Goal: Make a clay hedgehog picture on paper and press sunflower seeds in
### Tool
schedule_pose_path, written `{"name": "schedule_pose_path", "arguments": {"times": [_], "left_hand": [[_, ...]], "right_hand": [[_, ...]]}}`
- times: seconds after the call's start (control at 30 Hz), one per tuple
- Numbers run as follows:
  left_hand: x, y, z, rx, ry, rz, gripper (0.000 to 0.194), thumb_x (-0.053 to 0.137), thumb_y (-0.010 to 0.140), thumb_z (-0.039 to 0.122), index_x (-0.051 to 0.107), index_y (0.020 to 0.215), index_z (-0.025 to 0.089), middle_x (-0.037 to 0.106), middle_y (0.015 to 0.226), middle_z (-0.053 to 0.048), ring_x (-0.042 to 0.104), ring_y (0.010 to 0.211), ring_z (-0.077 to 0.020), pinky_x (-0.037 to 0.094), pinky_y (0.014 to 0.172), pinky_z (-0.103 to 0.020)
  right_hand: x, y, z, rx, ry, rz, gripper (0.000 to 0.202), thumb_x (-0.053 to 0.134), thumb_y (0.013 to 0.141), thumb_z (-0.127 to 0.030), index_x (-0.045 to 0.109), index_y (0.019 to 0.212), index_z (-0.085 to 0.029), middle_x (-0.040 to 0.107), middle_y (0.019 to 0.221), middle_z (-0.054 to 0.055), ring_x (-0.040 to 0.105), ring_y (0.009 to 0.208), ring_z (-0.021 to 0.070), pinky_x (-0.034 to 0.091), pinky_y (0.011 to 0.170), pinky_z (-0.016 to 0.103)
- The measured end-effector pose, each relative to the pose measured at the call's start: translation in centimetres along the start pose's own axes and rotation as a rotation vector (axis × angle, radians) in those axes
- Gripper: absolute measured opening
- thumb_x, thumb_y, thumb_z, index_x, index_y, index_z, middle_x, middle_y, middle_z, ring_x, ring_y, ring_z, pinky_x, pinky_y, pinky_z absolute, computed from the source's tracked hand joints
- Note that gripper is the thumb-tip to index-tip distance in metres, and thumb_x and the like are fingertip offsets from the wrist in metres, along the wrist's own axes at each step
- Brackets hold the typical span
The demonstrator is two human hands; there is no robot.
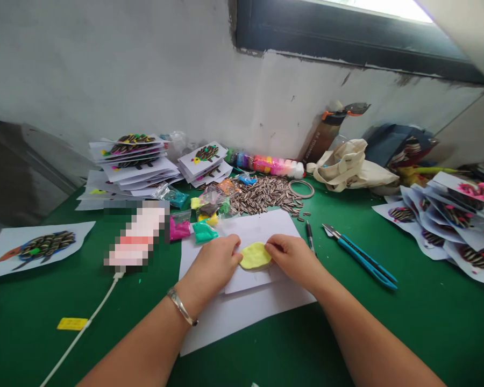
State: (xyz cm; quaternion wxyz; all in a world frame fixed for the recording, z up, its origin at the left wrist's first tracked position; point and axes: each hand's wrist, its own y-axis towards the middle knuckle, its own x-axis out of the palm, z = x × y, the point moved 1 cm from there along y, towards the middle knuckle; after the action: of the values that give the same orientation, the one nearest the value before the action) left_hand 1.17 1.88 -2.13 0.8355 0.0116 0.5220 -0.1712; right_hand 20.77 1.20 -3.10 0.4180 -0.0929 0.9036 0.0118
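A flat, oval piece of yellow clay (255, 256) lies on white paper (248, 309) in front of me. My left hand (218, 260) pinches its left edge, the fingers closed. At the right edge, the closed fingers of my right hand (292, 258) grip the clay too. Faint pencil lines show on the paper just below the clay. Behind the sheets lies a pile of striped sunflower seeds (262, 193), with small bags of coloured clay, among them a teal one (205, 232) and a magenta one (180, 228).
Blue tweezers (365, 259) and a black pen (310, 236) lie to the right. Stacks of seed pictures stand at the back left (141, 169) and right (443, 220). A white cable (100, 306) crosses the left side. A bottle (325, 134) and cloth bag (355, 169) are behind.
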Motion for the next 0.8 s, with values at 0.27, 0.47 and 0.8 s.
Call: {"name": "schedule_pose_path", "arguments": {"times": [0.27, 0.47, 0.8], "left_hand": [[-0.1, 0.07, 0.2, -0.009, 0.025, -0.019, 0.012, 0.051, 0.08, 0.022, 0.059, 0.088, 0.021, 0.067, 0.081, -0.004, 0.059, 0.073, -0.0193, 0.033, 0.06, -0.027], [-0.21, -0.03, 0.19, -0.013, 0.039, -0.021, 0.01, 0.051, 0.08, 0.023, 0.058, 0.087, 0.021, 0.066, 0.08, -0.003, 0.059, 0.072, -0.0194, 0.032, 0.059, -0.027], [-0.29, 0.14, 0.48, -0.021, 0.043, -0.036, 0.012, 0.052, 0.081, 0.022, 0.059, 0.09, 0.021, 0.068, 0.083, -0.004, 0.061, 0.076, -0.0202, 0.034, 0.061, -0.027]], "right_hand": [[-0.61, -0.13, 0.38, 0.019, -0.062, -0.012, 0.022, 0.049, 0.086, -0.03, 0.065, 0.073, -0.021, 0.066, 0.07, -0.001, 0.056, 0.067, 0.0138, 0.034, 0.059, 0.023], [-0.4, -0.03, 0.52, 0.027, -0.135, 0.003, 0.021, 0.05, 0.086, -0.031, 0.064, 0.074, -0.022, 0.066, 0.07, -0.001, 0.055, 0.066, 0.0137, 0.031, 0.058, 0.023], [-0.14, 0.32, 0.81, 0.065, -0.308, 0.019, 0.02, 0.053, 0.084, -0.032, 0.061, 0.07, -0.021, 0.065, 0.068, 0.001, 0.053, 0.065, 0.0141, 0.027, 0.057, 0.023]]}}
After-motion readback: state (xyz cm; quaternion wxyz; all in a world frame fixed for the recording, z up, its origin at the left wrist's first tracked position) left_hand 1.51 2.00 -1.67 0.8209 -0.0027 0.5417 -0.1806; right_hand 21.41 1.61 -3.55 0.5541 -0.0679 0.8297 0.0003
